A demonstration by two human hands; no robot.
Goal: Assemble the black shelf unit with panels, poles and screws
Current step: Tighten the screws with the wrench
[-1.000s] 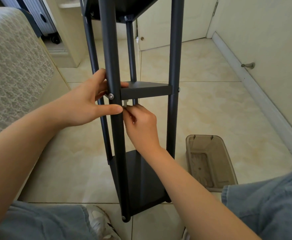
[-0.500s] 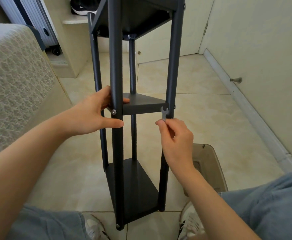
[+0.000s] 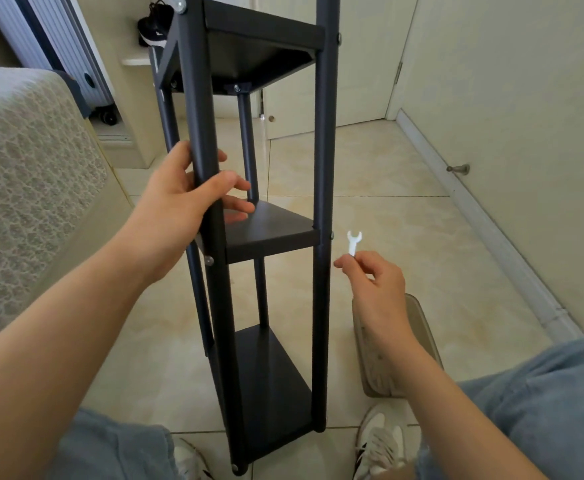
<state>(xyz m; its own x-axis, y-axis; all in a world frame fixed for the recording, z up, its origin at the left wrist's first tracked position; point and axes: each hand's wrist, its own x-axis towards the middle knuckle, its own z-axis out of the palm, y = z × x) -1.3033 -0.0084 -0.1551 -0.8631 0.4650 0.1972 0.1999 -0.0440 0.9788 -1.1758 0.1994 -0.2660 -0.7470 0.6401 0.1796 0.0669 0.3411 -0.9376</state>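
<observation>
The black shelf unit stands upright on the tiled floor, between the person's two knees, and it fills the middle of the view from top to bottom. It has three dark panels between four poles: the bottom panel near the shoes, the middle panel at about hand height, and the top panel at the upper edge. A silver screw sits on the near pole at the level of the middle panel, and another small screw shows on the right pole at the same level. The left hand is wrapped around the near pole just above the middle panel, with the thumb in front and the fingers reaching behind over the panel. The right hand is beside the right pole, not touching it, and pinches a small light wrench between thumb and fingertips; the open end of the wrench points up, near the small screw but apart from it. Behind the right forearm a brownish plastic tray lies on the floor. To the left there is a patterned mattress, and far behind a cream door.
</observation>
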